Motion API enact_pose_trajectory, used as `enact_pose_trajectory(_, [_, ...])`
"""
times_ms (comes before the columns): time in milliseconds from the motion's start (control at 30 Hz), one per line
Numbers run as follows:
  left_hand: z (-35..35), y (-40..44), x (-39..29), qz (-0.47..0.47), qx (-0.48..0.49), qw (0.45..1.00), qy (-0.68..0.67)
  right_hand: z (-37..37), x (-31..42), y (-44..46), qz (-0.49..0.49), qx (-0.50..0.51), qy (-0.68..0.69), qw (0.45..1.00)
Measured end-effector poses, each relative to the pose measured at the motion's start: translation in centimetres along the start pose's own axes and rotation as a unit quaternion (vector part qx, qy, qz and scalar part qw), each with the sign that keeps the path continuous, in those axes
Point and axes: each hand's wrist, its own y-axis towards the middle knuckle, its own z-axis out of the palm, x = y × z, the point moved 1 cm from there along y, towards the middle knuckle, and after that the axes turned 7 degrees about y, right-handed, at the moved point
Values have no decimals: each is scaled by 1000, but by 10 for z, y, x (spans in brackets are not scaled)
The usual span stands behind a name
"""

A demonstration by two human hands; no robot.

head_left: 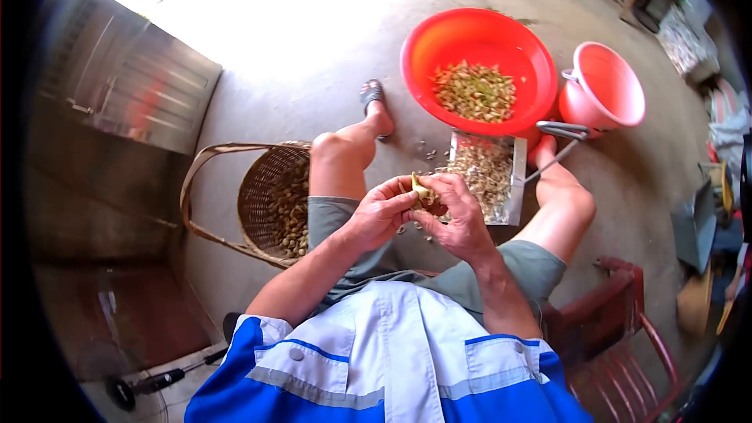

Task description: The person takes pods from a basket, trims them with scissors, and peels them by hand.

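Note:
My left hand (385, 207) and my right hand (458, 219) meet in front of my lap, fingers pinched around a small pale yellow-green piece with a brownish husk (423, 190). Its exact kind I cannot make out. Just beyond the hands lies a metal dustpan (518, 180) heaped with pale husk scraps (482, 172). Behind it stands a big red basin (423, 98) partly filled with yellow-green pieces (475, 92). Left of my legs, a woven basket (249, 196) with a tall handle holds many brown, rounded pieces (290, 207).
A pink bucket (580, 102) stands right of the basin. The dustpan's handle (560, 129) rises beside my right leg. At lower right is a dark red chair (603, 305). A metal door (145, 70) is at left. Scraps dot the concrete floor (290, 102).

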Motion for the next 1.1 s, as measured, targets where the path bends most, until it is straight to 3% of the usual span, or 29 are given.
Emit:
enact_pose_trajectory(367, [4,66,24,-55,-19,996,71,-14,-45,-7,63,-108,-136,983])
enact_pose_trajectory(533, [-9,80,37,-63,-58,993,80,-13,-64,-6,72,-88,-154,982])
enact_pose_trajectory(767, [-23,92,51,-56,-77,976,197,-18,-77,-7,123,-43,-173,976])
enact_pose_trajectory(967, [-27,90,47,-84,-62,983,153,-10,-83,-6,144,-47,-168,974])
enact_pose_trajectory(1100, [-24,88,47,-89,-43,991,87,-11,-93,-13,150,-101,-159,971])
